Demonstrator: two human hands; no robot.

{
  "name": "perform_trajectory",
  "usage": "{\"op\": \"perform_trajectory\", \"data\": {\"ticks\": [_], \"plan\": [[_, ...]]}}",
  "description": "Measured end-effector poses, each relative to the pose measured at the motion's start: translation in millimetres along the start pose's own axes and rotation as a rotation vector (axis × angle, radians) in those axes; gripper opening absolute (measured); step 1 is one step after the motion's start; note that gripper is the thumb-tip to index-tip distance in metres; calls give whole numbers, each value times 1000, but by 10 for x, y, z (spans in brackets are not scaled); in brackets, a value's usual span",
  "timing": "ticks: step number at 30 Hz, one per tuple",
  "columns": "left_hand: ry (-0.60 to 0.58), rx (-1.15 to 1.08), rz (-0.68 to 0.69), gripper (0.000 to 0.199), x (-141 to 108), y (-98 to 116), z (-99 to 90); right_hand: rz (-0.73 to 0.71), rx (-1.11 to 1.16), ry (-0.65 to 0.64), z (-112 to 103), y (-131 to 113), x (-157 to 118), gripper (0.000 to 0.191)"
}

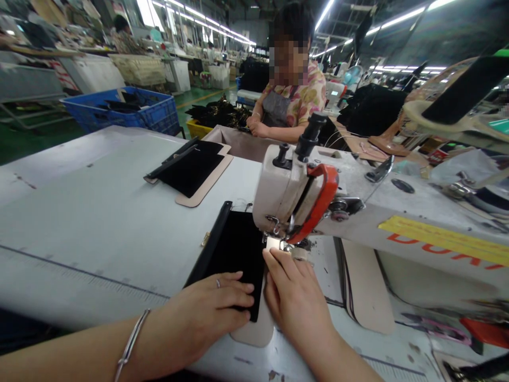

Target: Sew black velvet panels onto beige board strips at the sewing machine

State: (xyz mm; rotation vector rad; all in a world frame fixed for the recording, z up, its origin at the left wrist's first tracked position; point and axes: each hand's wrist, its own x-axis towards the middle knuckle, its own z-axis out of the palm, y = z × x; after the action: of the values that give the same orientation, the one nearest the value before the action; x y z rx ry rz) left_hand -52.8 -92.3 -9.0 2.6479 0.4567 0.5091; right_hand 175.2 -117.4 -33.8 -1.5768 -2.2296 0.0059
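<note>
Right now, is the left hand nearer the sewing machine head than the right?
No: the right hand is below the machine head, the left hand farther off.

Beyond the far left edge of the counter [79, 201] is a blue crate [163, 119] with dark pieces inside, and just right of it a yellow crate [198, 130] under a heap of dark scraps [218, 112]. At the far side is a co-worker [280, 109] — floral shirt, grey apron. Strip lights [214, 25] run overhead. On the right: a large black spool [463, 90] and, nearer, a pink-handled tool [447, 331] — just beside something red [487, 333].
</note>
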Motion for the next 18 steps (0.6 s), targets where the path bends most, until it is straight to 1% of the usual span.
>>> {"op": "perform_trajectory", "data": {"ticks": [2, 6, 8, 12, 18], "plan": [[-10, 24, 9, 25, 46, -30, -11, -2, 1, 5, -2, -2, 2, 48], [-80, 113, 11, 30, 126, -103, -45, -9, 3, 7, 10, 3, -4, 48], [-76, 136, 15, 30, 158, -149, -55, -11, 5, 1, 20, 11, -9, 49], [-30, 149, 40, 29, 231, -243, -73, -25, 11, 12, 31, 22, -11, 50], [-69, 226, 47, 26, 361, -390, -119, -27, -2, 24, 29, 17, -5, 51]]}}
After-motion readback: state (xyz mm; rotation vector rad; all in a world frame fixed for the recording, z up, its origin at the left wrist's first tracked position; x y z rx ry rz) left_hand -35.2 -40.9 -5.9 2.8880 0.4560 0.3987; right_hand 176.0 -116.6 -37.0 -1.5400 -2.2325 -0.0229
